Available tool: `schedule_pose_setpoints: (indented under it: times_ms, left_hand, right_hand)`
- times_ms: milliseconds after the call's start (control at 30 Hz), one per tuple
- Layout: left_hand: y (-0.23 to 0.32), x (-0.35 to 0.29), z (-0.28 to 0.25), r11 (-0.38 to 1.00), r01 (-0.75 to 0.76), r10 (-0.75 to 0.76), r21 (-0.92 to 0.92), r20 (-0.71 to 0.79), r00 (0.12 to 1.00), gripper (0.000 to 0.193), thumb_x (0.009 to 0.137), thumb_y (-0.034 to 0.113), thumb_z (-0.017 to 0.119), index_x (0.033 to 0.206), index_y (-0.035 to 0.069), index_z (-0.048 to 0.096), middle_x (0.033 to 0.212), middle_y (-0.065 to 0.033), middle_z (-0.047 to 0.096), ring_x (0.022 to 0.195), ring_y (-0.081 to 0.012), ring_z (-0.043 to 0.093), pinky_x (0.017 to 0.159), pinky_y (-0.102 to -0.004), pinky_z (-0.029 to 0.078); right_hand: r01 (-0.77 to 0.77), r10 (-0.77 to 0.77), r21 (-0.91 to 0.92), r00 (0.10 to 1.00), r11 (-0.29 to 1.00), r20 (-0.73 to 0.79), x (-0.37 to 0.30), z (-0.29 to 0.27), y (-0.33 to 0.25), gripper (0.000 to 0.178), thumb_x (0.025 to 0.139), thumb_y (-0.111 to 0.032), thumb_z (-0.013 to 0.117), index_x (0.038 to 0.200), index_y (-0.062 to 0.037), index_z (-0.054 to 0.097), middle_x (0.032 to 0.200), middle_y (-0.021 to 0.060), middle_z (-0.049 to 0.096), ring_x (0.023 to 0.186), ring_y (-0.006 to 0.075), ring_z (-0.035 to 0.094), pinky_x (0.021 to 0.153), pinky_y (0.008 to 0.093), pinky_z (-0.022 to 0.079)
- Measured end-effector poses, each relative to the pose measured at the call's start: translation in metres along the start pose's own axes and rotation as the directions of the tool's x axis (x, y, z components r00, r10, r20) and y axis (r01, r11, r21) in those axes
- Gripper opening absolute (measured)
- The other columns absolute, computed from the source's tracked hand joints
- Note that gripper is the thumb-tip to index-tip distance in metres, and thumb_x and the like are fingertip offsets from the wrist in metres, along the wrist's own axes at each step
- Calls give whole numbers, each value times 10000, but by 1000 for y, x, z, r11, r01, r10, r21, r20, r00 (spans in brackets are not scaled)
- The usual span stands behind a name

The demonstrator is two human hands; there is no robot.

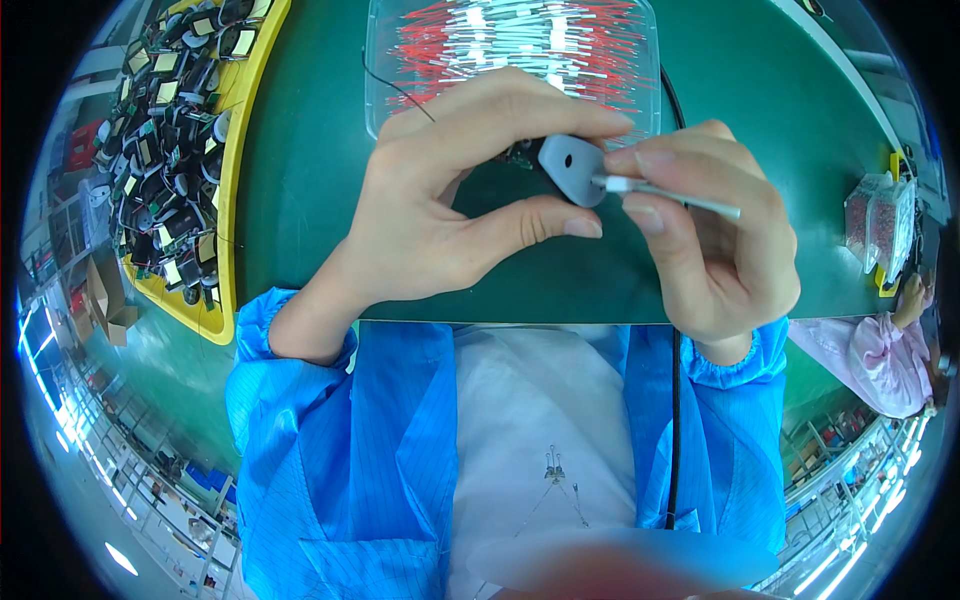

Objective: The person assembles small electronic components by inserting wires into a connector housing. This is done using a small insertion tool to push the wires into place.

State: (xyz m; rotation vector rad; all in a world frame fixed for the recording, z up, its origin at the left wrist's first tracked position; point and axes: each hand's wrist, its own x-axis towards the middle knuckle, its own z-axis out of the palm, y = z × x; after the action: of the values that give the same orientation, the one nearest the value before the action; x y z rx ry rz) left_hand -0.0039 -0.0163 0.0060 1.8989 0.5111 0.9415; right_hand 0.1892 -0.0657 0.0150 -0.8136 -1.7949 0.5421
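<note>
My left hand (430, 190) is closed around a small electronic device above the table, its thumb and forefinger curving past the device's two sides. The end facing right is a smooth grey cap (568, 165) with a dark oval hole. Behind the cap, a black body with a bit of green circuit board is partly hidden by my fingers, and a thin dark wire arches over my hand. Between thumb and fingers, my right hand (725, 235) pinches a thin white stick (700, 202) with a thicker white end. That end meets or nearly meets the cap's right edge.
A clear plastic box (374, 105) of thin red and white pieces stands at the far side of the green table (310, 100). A yellow tray (238, 190) heaped with similar devices is on the left. A black cable (676, 420) runs down my right side. Another person's pink sleeve (893, 365) shows far right.
</note>
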Motion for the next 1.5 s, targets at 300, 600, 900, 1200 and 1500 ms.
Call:
schedule_pose_setpoints:
  times_ms: [300, 600, 900, 1200, 1500]
  left_hand:
    - [-5, -3, 0, 1000, -13, 13, 27, -12, 1000, 530, 732, 176, 739, 1173, -43, 544, 1018, -119, 547, 902, -194, 556, 761, -273, 456]
    - [-13, -10, 8, 992, -23, 15, -123, -63, 998, 427, 756, 133, 729, 1073, -18, 486, 1033, -138, 531, 917, -184, 551, 787, -272, 444]
    - [-15, -17, 22, 993, -63, 41, -102, -200, 979, 433, 763, 134, 723, 1078, -35, 480, 1001, -141, 526, 886, -182, 552, 770, -271, 449]
    - [-12, -20, 26, 979, 23, -57, -203, -162, 985, 430, 782, 147, 708, 1085, -33, 463, 1014, -144, 516, 871, -181, 554, 755, -271, 446]
    - [-14, -18, 27, 977, -29, -9, -211, -178, 984, 452, 795, 131, 698, 1125, -19, 427, 1056, -141, 492, 972, -182, 514, 837, -280, 415]
  right_hand:
    - [-185, 186, -21, 983, 982, 4, 4, 2, -3, 170, 776, 57, 645, 924, 105, 576, 880, 190, 606, 725, 224, 556, 632, 295, 452]
    - [-12, 11, -43, 999, 999, -40, 3, 10, 8, 174, 710, 54, 698, 852, 80, 600, 781, 132, 619, 643, 230, 573, 571, 308, 458]
    - [135, -148, -154, 986, 979, -78, -4, 19, 16, 191, 728, 36, 690, 874, 60, 569, 768, 122, 602, 613, 224, 550, 540, 309, 435]
    - [29, -33, 88, 998, 996, 50, 5, 7, 23, 188, 718, 25, 708, 855, 63, 584, 750, 133, 621, 599, 217, 554, 529, 298, 433]
    - [9, -14, 109, 999, 994, 44, 8, 4, 21, 210, 718, -7, 728, 874, 59, 603, 782, 139, 633, 636, 210, 573, 568, 289, 447]
